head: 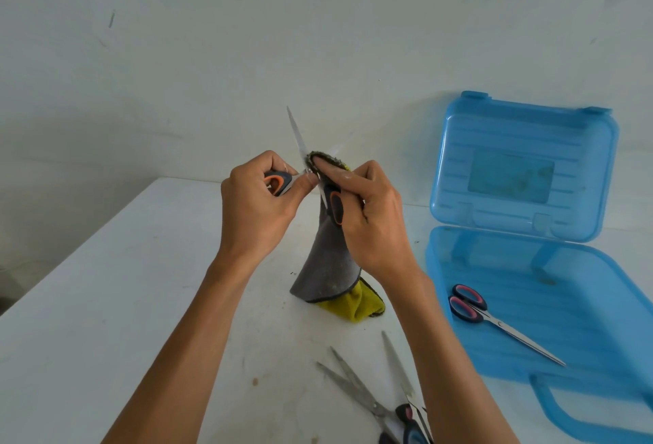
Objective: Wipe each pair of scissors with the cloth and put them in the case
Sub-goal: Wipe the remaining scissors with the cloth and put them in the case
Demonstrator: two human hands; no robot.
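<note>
Orange-and-black-handled scissors (298, 141) are held up above the white table with the blades spread apart. My left hand (259, 203) grips one handle loop. My right hand (367, 217) pinches the grey-and-yellow cloth (327, 267) around the second blade, near the pivot, with the other handle loop against its palm. The cloth hangs down and its lower end rests on the table. The blue plastic case (523, 348) lies open at the right, with pink-handled scissors (494, 320) inside its lower half.
More scissors (374, 397) lie on the table near the front edge, blades pointing away, handles partly cut off by the frame. The case lid (523, 168) stands upright against the pale wall. The white table (123, 302) spreads to the left.
</note>
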